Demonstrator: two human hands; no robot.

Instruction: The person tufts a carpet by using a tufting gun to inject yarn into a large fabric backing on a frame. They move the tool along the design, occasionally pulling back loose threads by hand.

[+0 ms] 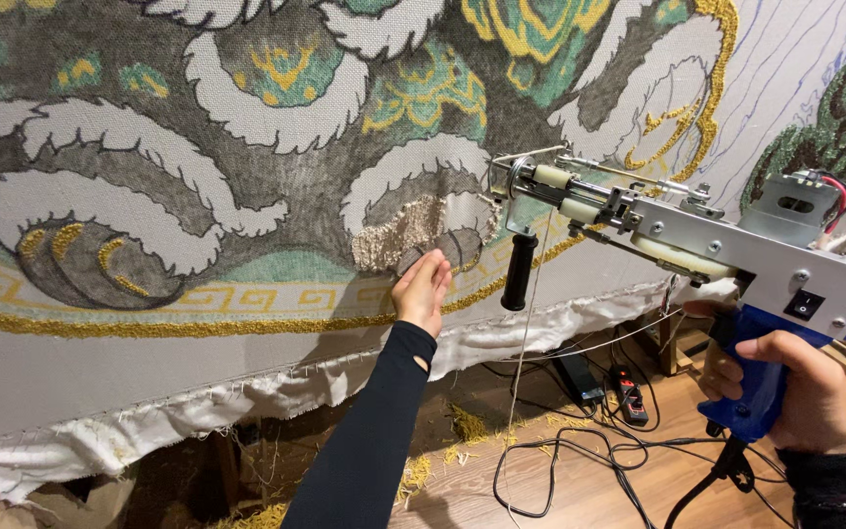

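A large tufted rug cloth [198,196] hangs stretched in front of me, patterned in grey, white, green and gold. My left hand [423,289], in a black sleeve, rests flat against the cloth just below a beige tufted patch [399,235]. My right hand [795,387] grips the blue handle of a grey tufting gun [697,240]. The gun's needle end [501,176] is at the cloth to the right of the beige patch. A black front handle [518,271] hangs down from the gun, and a thin yarn strand runs down from it.
White cloth edge [247,392] hangs loose below the pattern. On the wooden floor [580,490] lie black cables, a power strip [629,392] and yellow yarn scraps [413,470]. An untufted area with blue drawn lines [795,59] lies at the upper right.
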